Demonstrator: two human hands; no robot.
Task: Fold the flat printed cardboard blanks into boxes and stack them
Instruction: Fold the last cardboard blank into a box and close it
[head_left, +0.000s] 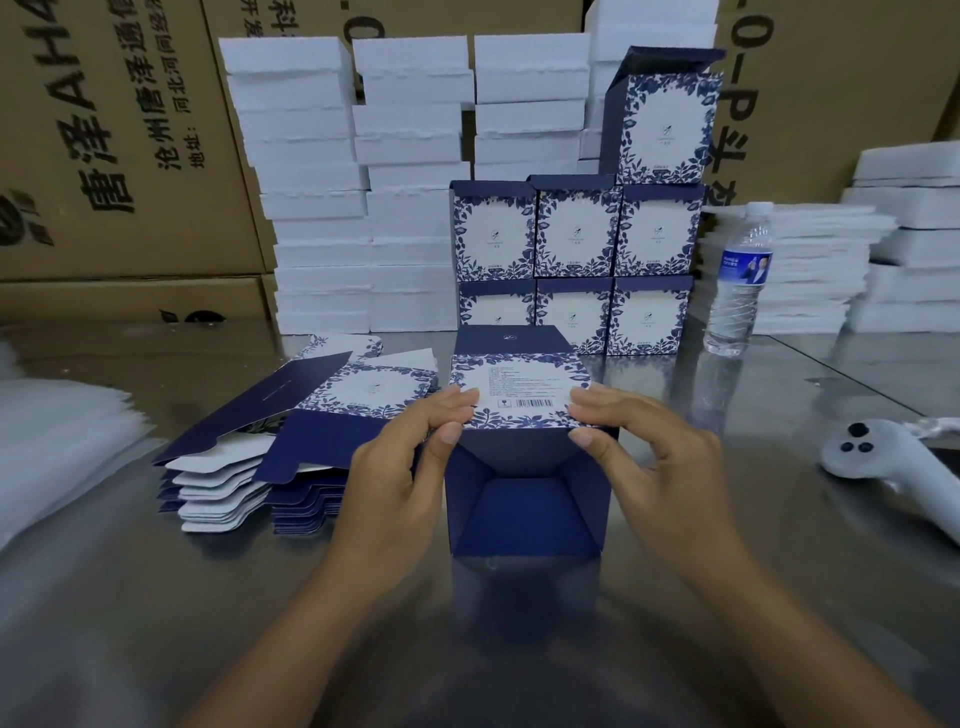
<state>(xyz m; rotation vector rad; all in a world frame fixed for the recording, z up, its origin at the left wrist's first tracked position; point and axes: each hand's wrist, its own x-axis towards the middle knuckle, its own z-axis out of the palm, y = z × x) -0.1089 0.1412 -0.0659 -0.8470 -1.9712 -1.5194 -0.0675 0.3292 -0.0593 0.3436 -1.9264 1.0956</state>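
A half-formed box (524, 499) with a navy inside and a blue-and-white floral print stands in front of me on the metal table (208, 597), its open end facing me. My left hand (400, 467) pinches its upper left edge, thumb inside and fingers on the printed barcode panel. My right hand (649, 457) pinches the upper right edge the same way. A pile of flat blanks (291, 431) lies to the left. Several finished boxes (576, 260) are stacked behind in rows, one more (665, 124) on top with its lid flap up.
White foam blocks (322, 208) are stacked at the back, more foam sheets (810, 270) at the right. A water bottle (740, 280) stands right of the stack. A white handheld controller (893, 467) lies at the right. Clear plastic bags (57, 447) lie at the left. Brown cartons (114, 135) form the back wall.
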